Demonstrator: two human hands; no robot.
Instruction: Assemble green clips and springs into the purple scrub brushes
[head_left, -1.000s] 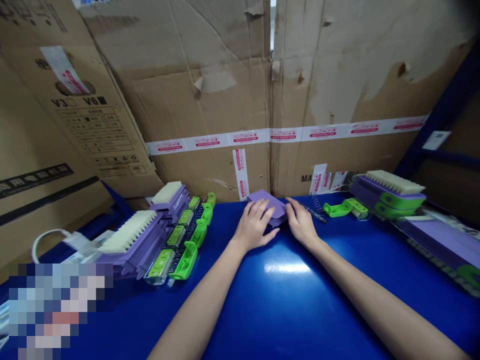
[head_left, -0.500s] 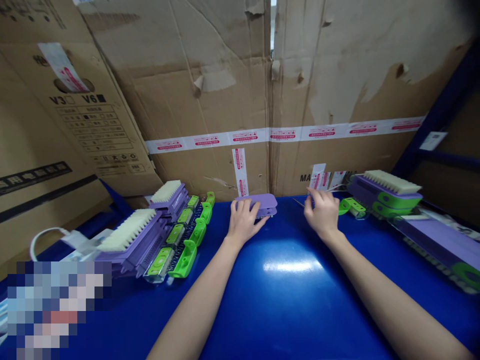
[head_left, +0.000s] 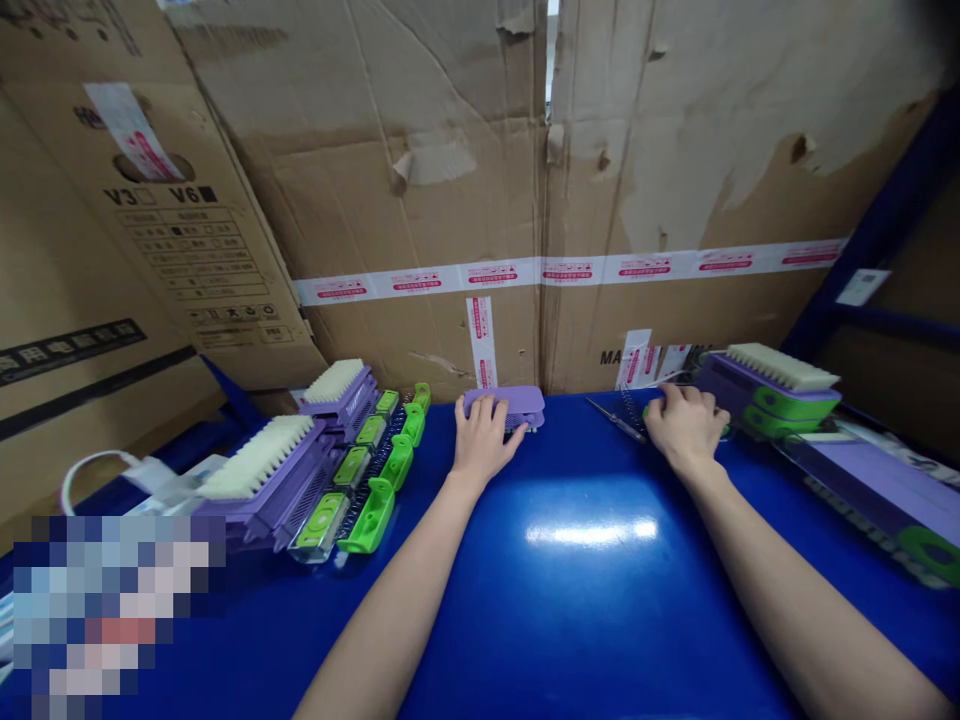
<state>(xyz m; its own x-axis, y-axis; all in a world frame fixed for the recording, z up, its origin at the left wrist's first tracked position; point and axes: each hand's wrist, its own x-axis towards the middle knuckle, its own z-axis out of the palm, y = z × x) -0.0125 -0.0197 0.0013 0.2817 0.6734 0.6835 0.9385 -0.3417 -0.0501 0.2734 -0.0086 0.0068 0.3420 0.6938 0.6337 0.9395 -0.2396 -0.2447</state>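
My left hand (head_left: 482, 437) grips a purple plastic casing (head_left: 525, 400) at the back of the blue table, with the fingers over its top and the thumb at the near side. The casing looks like two rounded layers with a gap between them. My right hand (head_left: 688, 428) reaches down with curled fingers over small green plastic parts (head_left: 724, 431), which it mostly covers. What its fingertips hold is hidden. Just left of that hand lies a thin pointed tool (head_left: 616, 420), with a dark coiled spring (head_left: 628, 403) beside it.
Purple pieces with cream bristles (head_left: 259, 457) stand at left, beside a row of green clips (head_left: 371, 515) and green-topped blocks (head_left: 322, 525). More purple-green brush pieces (head_left: 784, 390) sit at right. Cardboard (head_left: 420, 220) walls the back. A white cable (head_left: 94, 462) loops at left.
My right hand has put the thin pointed tool down on the table and moved right, over the green parts. My left hand and the purple casing have shifted slightly left.
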